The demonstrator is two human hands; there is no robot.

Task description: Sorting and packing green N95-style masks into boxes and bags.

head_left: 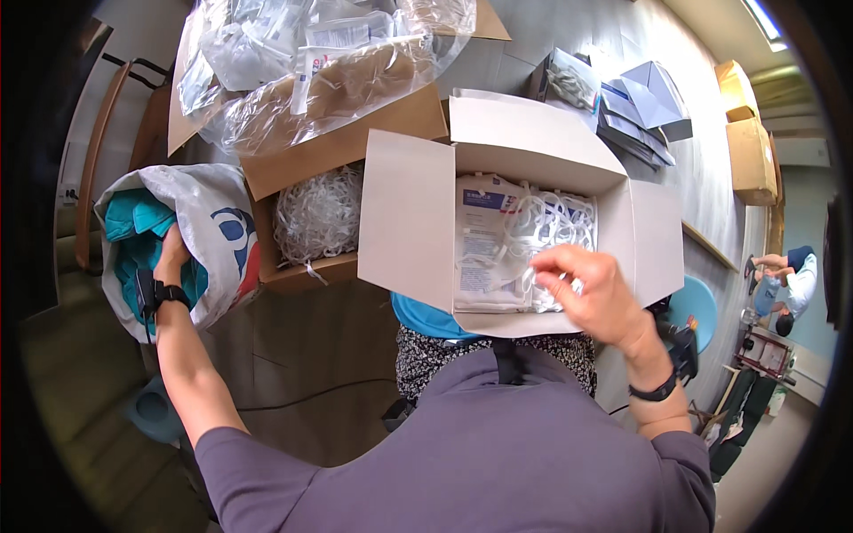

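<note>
My left hand (174, 255) reaches into a white woven sack (200, 200) on the left, among folded teal cloth items (138, 218). Its fingers are hidden in there. Above an open white carton (409, 209) in front of me, my right hand (586, 289) is closed in a pinch on white paper strips (555, 218). These crinkled strips fill the carton's right part and spill over flat printed white packets (484, 240) on its left. All the carton's flaps stand folded outward.
Beside the carton, a brown box (311, 274) holds more shredded strips (320, 218). Behind it stands a large box lined with clear plastic (258, 115), full of bagged items. Grey-blue boxes (635, 111) lie at the back right. Another person (795, 280) is far right, near a blue stool (693, 311).
</note>
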